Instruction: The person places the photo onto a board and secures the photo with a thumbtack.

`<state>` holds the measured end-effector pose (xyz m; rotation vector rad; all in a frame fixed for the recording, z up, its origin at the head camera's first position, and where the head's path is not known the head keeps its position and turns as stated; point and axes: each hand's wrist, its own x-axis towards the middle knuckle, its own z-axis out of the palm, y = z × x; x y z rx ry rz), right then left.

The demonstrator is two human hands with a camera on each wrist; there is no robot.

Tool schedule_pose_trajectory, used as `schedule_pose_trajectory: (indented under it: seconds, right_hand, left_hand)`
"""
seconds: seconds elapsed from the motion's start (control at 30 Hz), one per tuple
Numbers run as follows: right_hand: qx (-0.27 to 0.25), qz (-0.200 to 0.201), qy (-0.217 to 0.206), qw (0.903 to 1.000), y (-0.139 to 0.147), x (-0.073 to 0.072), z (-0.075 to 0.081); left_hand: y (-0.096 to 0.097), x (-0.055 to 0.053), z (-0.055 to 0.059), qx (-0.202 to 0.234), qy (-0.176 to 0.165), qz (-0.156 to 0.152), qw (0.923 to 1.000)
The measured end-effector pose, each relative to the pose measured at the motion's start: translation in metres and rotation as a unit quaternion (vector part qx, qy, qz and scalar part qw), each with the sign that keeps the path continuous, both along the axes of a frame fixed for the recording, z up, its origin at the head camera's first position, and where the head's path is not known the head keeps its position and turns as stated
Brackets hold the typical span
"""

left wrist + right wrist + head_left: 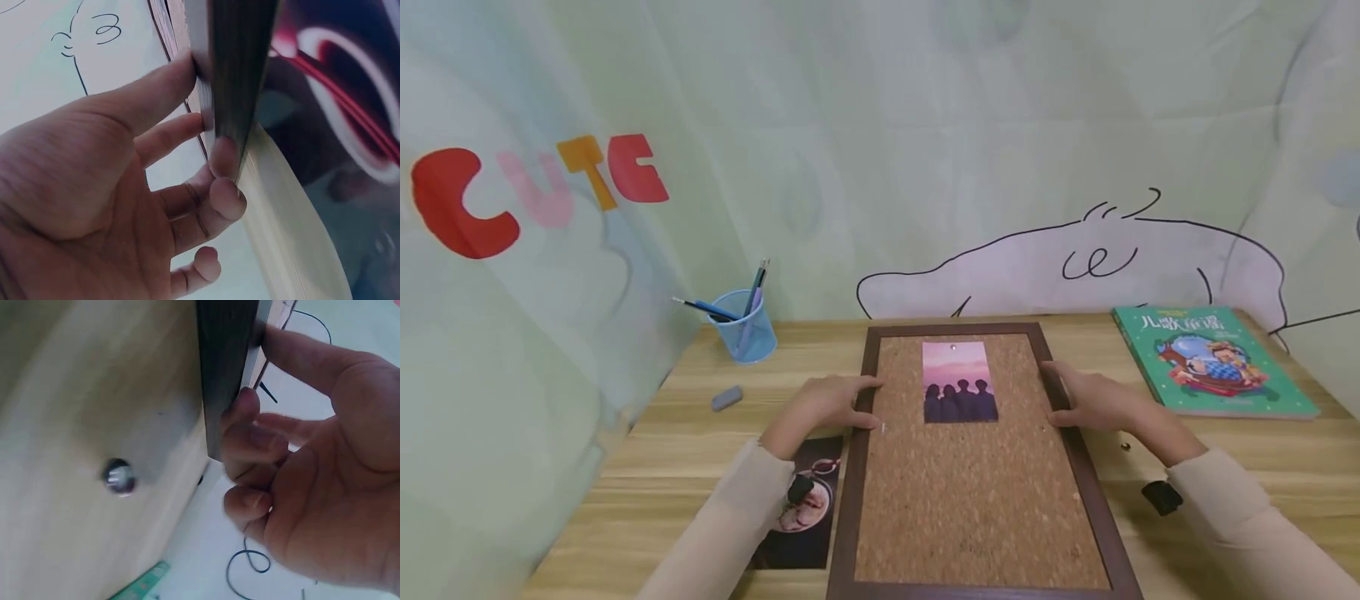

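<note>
Step in hand, as I judge it: steadying and aligning the framed corkboard (977, 500). It is on the surface (647, 492) directly in front of me; whether it is lifted slightly, I cannot tell. My left grip (827, 402) pinches the corkboard's left rail between thumb and curled fingers; my right grip (1093, 406) pinches its right rail likewise. The next move probably calls for equal pressure on both rails, so that the corkboard stays square.

Count:
- Corkboard: 1.
- Sunset photo (958, 383): 1, on the upper part of the corkboard, with 1 pin (953, 347) near its top edge.
- Food print (811, 512): 1, left of the corkboard, just beside it, partly under my sleeve in the head view.
- Shiny stud (1124, 447): 1, right of the corkboard.
- Book (1213, 360): 1, beyond the stud, right of the corkboard.
- Eraser (727, 398): 1, well left of the corkboard.
- Mesh cup (745, 337): 1, left of the corkboard's far end; its pencils overlap, exact number unclear.
</note>
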<state>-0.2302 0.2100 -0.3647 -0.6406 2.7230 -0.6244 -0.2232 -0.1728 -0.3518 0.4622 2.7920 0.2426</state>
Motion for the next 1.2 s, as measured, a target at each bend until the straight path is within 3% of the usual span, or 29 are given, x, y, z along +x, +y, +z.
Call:
schedule_pose_trajectory:
  seconds: [0.13, 0.5, 0.83, 1.2]
  right_hand:
    - [-0.041, 0.024, -0.011, 0.9988, 0.013, 0.005, -0.004]
    - [-0.076, 0.061, -0.024, 0.9950, 0.038, 0.015, -0.003]
    - [-0.058, 0.082, 0.048, 0.9937, 0.062, 0.027, -0.017]
    - [-0.055, 0.066, 0.042, 0.9954, 0.082, 0.035, -0.015]
  left_hand:
    - [-0.010, 0.008, -0.003, 0.008, 0.024, -0.015, 0.9996]
    - [-0.033, 0.028, 0.000, 0.067, 0.032, -0.056, 0.9957]
    - [-0.050, 0.039, -0.011, 0.116, 0.017, -0.028, 0.9927]
    - [-0.084, 0.052, -0.011, 0.098, 0.006, 0.006, 0.9952]
